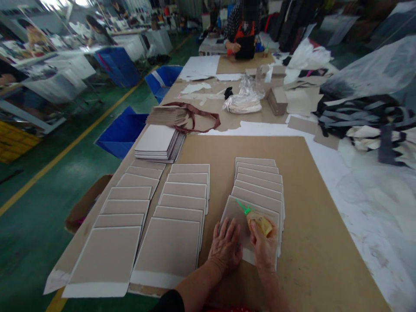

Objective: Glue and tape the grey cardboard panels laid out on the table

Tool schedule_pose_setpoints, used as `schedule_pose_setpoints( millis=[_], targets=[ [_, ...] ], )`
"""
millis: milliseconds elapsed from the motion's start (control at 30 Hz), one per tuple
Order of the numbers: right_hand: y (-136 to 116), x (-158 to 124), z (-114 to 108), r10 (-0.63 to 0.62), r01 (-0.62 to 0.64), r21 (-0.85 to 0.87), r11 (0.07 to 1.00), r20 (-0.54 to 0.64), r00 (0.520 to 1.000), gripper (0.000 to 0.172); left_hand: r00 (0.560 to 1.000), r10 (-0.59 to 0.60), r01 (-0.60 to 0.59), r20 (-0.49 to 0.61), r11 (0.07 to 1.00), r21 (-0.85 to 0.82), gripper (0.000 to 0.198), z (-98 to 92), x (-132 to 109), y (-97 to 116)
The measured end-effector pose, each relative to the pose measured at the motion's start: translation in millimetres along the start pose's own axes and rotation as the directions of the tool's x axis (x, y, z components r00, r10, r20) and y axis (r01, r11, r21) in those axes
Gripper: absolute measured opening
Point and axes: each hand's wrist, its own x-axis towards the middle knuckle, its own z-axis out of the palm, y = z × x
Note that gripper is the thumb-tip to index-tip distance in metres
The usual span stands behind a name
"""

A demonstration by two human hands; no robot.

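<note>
My right hand [264, 245] is wrapped round a glue bottle [262, 224], a soft yellowish one with a green nozzle [244, 208]. The nozzle points forward and left, low over the front board [233, 211] of the right-hand row; whether its tip touches cannot be made out. Fingers spread, my left hand [226, 245] lies flat on the left part of that same grey-brown board. Behind the board, several more overlap like steps. Two further rows, the middle boards [169, 242] and the left boards [105, 251], overlap likewise and have white edges.
Beyond the rows stand a stack of boards [156, 141] and a brown strap [203, 119]. Blue bins [121, 134] sit beside the table's left edge. A clear plastic bag [243, 97] lies farther back. Dark and grey fabric [364, 115] is heaped on the right. Across the table a person [242, 34] handles something black.
</note>
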Motion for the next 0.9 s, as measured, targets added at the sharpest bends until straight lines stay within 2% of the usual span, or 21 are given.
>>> schedule_pose_setpoints(
  millis=[100,200,300,467,700,900],
  targets=[
    [-11.5,18.7,-39.2,0.038,-0.025,0.086,0.996,-0.157,0.987,0.057,1.000,0.003,-0.003,-0.003,1.000,0.012,0.061,-2.1,1.1,-0.1],
    [-17.1,40.7,-79.5,-0.033,0.060,0.091,0.994,-0.266,0.964,0.061,1.000,0.010,-0.010,-0.015,1.000,0.020,0.060,-3.9,2.2,-0.9],
    [-14.9,56.9,-100.6,-0.085,0.110,0.058,0.992,-0.329,0.941,0.065,0.999,0.020,-0.019,-0.026,0.999,0.034,0.060,-3.5,2.8,-1.5],
    [-9.4,63.8,-96.7,-0.075,0.082,0.005,0.997,-0.332,0.940,0.067,0.999,0.013,-0.011,-0.031,0.998,0.063,0.060,-1.7,3.0,-1.5],
    [-18.5,60.1,-86.4,-0.076,0.081,0.003,0.997,-0.321,0.944,0.067,0.999,0.022,-0.020,-0.030,0.998,0.055,0.061,-2.7,3.5,-1.0],
    [-16.4,53.3,-63.9,-0.040,0.034,-0.025,0.999,-0.273,0.961,0.069,0.999,0.016,-0.014,-0.032,0.999,0.048,0.060,-3.4,3.3,-0.5]
  ],
)
